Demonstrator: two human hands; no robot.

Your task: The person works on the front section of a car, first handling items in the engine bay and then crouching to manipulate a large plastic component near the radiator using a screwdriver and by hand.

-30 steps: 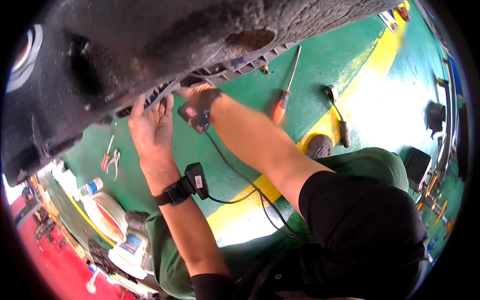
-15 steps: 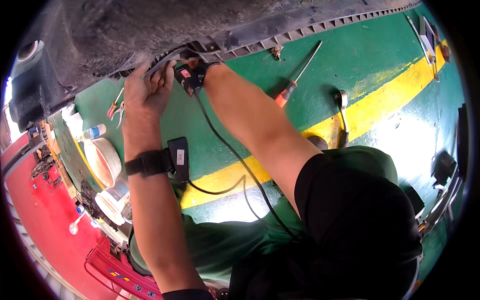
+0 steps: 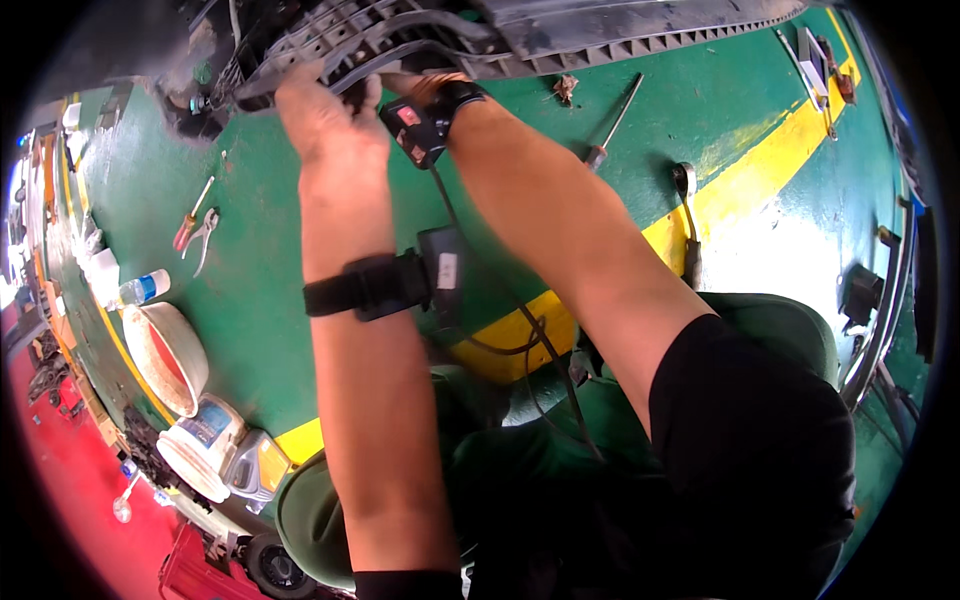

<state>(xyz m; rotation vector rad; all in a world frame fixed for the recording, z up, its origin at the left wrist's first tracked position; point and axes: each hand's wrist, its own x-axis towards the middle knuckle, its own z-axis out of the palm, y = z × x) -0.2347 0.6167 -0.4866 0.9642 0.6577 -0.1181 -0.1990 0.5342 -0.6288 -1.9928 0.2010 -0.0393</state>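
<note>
A black plastic car bumper (image 3: 600, 30), with a ribbed lower edge, spans the top of the view. My left hand (image 3: 330, 120) is at its curved lattice part, fingers bent around the lower edge. Just to the right, my right hand (image 3: 425, 88) reaches in under the same edge; its fingers are mostly hidden behind the plastic. A small black box (image 3: 415, 130) is strapped at my right wrist, and a larger black box (image 3: 440, 275) at my left forearm, with a cable (image 3: 490, 345) running down from them.
On the green floor lie a screwdriver (image 3: 615, 120) and a ratchet wrench (image 3: 688, 205) to the right, and pliers (image 3: 205, 238) beside another screwdriver (image 3: 190, 228) to the left. A white bucket (image 3: 195, 345), a bottle (image 3: 145, 288) and a plastic jug (image 3: 258, 465) stand farther left.
More of the bumper's ribbed inner side shows, where a broad dark surface filled the upper left before. Both hands sit farther right in the view, still at the edge.
</note>
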